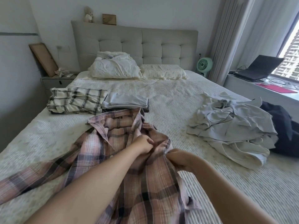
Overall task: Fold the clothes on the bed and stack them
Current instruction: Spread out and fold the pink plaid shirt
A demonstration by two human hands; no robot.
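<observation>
My left hand [143, 143] and right hand [178, 160] both pinch the pink plaid shirt [129, 167], spread on the bed [178, 101] near me. Folded stack [97, 101] far left, unfolded grey pile [231, 126] right.

Pink plaid shirt [129, 167] lies open and rumpled on the bed [178, 97], collar toward headboard, one sleeve trailing left. Folded stacks sit beyond it: cream checked garment [76, 101] beside grey folded pieces [126, 101]. Unfolded pale grey heap [229, 126] lies right, dark garment [281, 126] against it.
</observation>
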